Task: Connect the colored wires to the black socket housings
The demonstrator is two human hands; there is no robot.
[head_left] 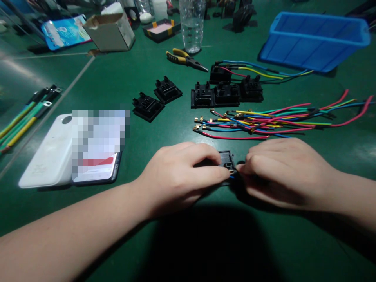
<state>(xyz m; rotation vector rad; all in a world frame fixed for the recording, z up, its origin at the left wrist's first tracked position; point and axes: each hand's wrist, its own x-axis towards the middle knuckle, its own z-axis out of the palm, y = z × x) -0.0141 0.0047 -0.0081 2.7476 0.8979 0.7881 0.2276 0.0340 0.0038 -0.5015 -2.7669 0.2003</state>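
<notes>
My left hand (179,172) is closed round the left side of a black plastic socket housing (226,158), its thumb and fingers pressing on it. A brass terminal (231,172) and a bit of blue wire show in the housing by the thumb tip. At the housing's right edge my right hand (284,172) is pinched, its fingertips close to the terminal. Whatever lies between those fingers is hidden. Just beyond both hands lies a loose bundle of red, blue, yellow and green wires (249,122) with brass terminals at their left ends.
Several more black housings (202,95) sit farther back, one with wires (264,70) attached. Behind them are long-nose pliers (188,59), a clear bottle (192,29) and a blue bin (314,41). Two phones (48,152) lie at left, near yellow-green cables (28,117). A cardboard box (110,33) stands behind.
</notes>
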